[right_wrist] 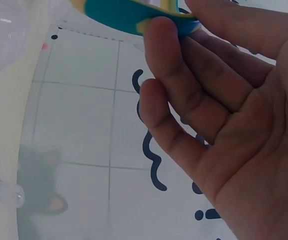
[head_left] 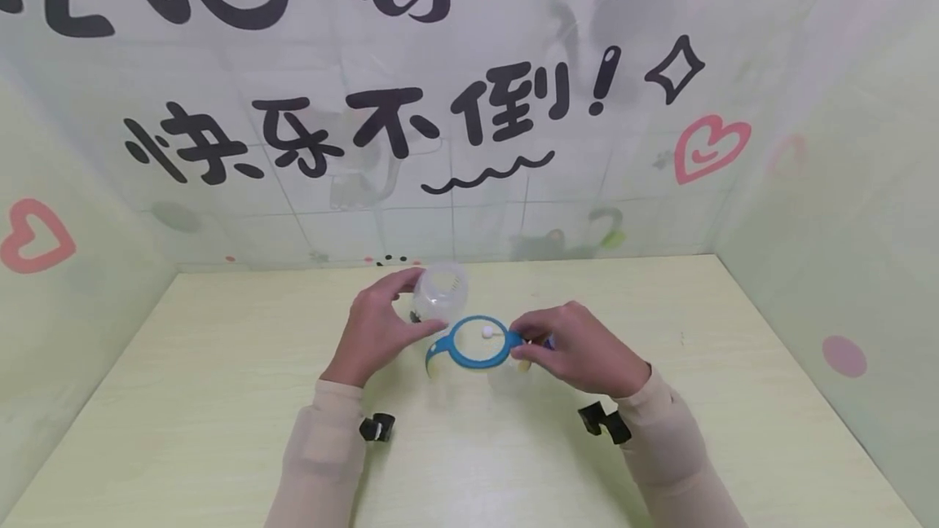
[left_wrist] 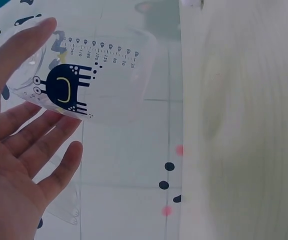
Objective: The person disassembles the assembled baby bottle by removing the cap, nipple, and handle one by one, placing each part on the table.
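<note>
Clear empty bottle (head_left: pixel 440 292), blue ring (head_left: pixel 478 343)

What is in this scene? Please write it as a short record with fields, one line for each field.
Place: pale green table with printed backdrop behind.
Left hand: left hand holds a clear bottle; thumb and fingers curl round it.
Bottle print: dark cartoon figure and a measuring scale.
Right hand: right hand pinches a blue ring at its edge.
Ring detail: blue with some yellow; a small white knob shows in its middle.
Relation: ring sits just in front of the bottle; contact cannot be told.
Sleeves: light beige.
</note>
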`<state>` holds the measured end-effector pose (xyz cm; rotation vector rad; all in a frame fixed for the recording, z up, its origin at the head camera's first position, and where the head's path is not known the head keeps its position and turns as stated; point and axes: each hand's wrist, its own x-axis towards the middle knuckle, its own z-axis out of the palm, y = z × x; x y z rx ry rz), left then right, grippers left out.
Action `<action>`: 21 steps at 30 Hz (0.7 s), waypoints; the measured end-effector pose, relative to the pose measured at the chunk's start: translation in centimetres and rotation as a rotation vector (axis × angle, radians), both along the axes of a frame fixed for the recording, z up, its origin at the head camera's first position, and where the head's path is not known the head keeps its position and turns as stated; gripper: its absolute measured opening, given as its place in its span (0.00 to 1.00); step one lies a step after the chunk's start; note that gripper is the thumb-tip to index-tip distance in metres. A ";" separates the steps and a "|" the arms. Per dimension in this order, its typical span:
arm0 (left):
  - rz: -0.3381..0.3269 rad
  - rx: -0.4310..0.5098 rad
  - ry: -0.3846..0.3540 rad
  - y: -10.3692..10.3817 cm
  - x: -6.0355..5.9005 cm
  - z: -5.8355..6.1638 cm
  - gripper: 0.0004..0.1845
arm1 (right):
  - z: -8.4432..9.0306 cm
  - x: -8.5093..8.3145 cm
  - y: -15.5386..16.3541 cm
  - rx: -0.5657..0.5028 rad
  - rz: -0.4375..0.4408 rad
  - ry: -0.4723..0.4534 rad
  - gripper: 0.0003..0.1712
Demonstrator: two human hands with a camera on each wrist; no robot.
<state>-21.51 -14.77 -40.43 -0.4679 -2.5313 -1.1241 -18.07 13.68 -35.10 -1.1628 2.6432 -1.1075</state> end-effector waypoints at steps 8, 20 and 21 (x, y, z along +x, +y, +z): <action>0.019 0.011 -0.037 -0.2 0.1 0.1 0.43 | -1.6 0.1 -1.8 0.114 0.106 -0.050 0.03; -0.016 0.027 0.003 0.0 0.4 0.5 0.41 | -3.7 0.0 -3.3 0.232 0.116 -0.073 0.04; -0.017 0.028 0.003 0.0 0.5 0.5 0.41 | -3.8 0.0 -3.4 0.237 0.116 -0.078 0.03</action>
